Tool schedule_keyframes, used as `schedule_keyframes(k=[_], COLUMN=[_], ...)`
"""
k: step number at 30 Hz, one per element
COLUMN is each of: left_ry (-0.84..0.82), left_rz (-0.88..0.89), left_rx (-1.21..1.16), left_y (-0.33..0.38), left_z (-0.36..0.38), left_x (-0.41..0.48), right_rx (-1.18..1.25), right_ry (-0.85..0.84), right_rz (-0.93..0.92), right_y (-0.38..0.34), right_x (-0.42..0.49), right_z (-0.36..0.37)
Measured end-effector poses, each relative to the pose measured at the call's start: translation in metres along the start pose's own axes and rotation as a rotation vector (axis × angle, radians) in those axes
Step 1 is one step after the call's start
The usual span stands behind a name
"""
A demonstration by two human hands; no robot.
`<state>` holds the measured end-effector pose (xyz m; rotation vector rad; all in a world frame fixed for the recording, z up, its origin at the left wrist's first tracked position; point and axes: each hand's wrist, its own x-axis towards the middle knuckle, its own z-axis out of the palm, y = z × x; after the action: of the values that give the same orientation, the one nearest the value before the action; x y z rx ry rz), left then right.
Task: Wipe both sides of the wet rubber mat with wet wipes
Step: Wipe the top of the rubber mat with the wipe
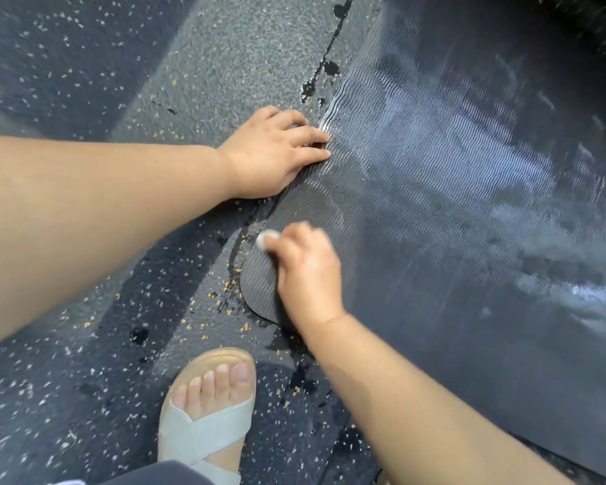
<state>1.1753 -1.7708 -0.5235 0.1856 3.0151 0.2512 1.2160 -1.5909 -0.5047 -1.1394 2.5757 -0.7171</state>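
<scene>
Wet, ribbed black rubber mat [452,204] lies flat; white wet wipe [267,237] bunched on its rounded corner.

The person's bare left hand [277,152] lies palm down, fingers straight and slightly spread, fingertips pressing on the edge of the dark ribbed rubber mat [434,204]. Its forearm runs in from the left, wrist nearly straight. The bare right hand [308,271] is nearer and blurred, knuckles up, fingers curled round a small white wadded wet wipe [267,238] held against the mat, its forearm reaching in from the lower right
</scene>
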Motion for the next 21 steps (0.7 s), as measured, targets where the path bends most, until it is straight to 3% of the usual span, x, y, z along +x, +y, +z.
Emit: schedule_keyframes(k=[3, 5, 9, 12, 16, 19, 21], left_ry=[0.016, 0.034, 0.058, 0.043, 0.046, 0.090, 0.117], left_rz=[-0.009, -0.001, 0.008, -0.009, -0.020, 0.010, 0.064], left_rx=[-0.012, -0.028, -0.059, -0.055, -0.073, -0.087, -0.087], left_y=[0.002, 0.004, 0.006, 0.005, 0.011, 0.022, 0.032], left_z=[0.001, 0.002, 0.004, 0.005, 0.005, 0.006, 0.008], left_x=[-0.005, -0.011, -0.020, -0.023, -0.028, -0.039, -0.050], right_rx=[0.072, 0.104, 0.025, -0.017, 0.011, 0.077, 0.139], right_ry=[-0.221, -0.274, -0.038, -0.017, -0.076, -0.299, -0.390], right_rz=[-0.135, -0.139, 0.125, 0.195, 0.002, -0.124, -0.115], right_y=[-0.011, -0.006, 0.016, 0.014, -0.007, -0.015, -0.014], right_x=[-0.034, -0.029, 0.030, 0.042, -0.014, -0.056, -0.068], right_z=[-0.001, -0.009, -0.019, -0.012, -0.001, -0.003, -0.012])
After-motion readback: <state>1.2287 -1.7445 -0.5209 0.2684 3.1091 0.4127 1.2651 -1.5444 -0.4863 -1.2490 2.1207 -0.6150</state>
